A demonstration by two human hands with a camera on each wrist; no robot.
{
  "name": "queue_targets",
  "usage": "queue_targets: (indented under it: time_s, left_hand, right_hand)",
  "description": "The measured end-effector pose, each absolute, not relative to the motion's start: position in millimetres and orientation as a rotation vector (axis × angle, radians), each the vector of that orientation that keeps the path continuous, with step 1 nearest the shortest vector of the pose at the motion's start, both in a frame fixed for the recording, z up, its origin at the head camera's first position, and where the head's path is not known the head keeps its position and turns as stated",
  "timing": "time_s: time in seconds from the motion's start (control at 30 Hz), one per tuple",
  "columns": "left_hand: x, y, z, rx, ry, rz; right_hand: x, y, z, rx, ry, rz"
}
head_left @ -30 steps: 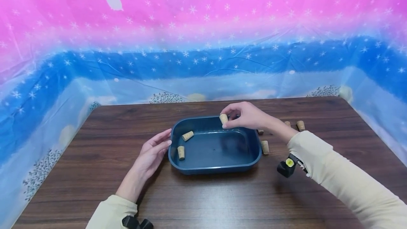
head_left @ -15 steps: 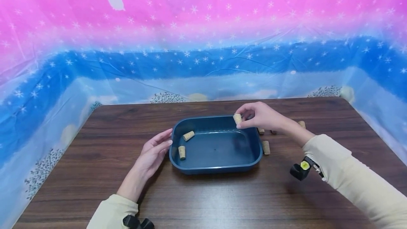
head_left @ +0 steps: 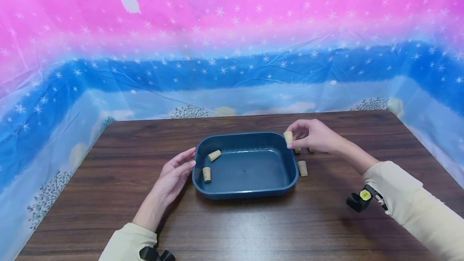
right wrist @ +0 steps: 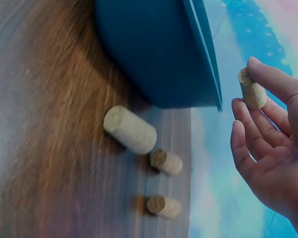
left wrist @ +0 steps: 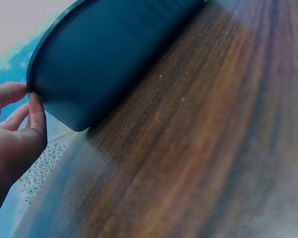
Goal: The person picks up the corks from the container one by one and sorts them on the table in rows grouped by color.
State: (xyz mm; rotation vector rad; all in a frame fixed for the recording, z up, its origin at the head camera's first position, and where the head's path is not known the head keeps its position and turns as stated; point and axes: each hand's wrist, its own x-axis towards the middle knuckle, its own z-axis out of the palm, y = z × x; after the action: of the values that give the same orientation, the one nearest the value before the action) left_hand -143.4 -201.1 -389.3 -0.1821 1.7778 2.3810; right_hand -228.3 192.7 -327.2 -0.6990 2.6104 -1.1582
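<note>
My right hand pinches a tapered cork between thumb and fingers, above the right back corner of a dark blue rectangular tub. In the right wrist view the same cork is raised off the table, apart from the tub's rim. Inside the tub, toward its left end, are two corks: one lies tilted, and another is nearer the front. My left hand touches the tub's left rim with its fingertips, fingers fairly straight. The left wrist view shows these fingertips against the tub's outer wall.
Just right of the tub a cork rests on the brown wooden table. Two more corks show in the right wrist view, one nearer and one farther along; the right hand partly covers them from above. A patterned cloth hangs behind the table.
The right hand has moved right with the cork, from over the tub's inside to its right back corner. The left hand and the two corks in the tub have stayed put.
</note>
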Motion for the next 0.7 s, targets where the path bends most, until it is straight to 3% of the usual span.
queue_targets:
  time_s: [0.7]
  left_hand:
    - [-142.2, -199.3, -388.6, -0.169, 1.797, 2.388]
  right_hand:
    - [-216.4, 232.8, -348.9, -0.632, 2.616, -1.146]
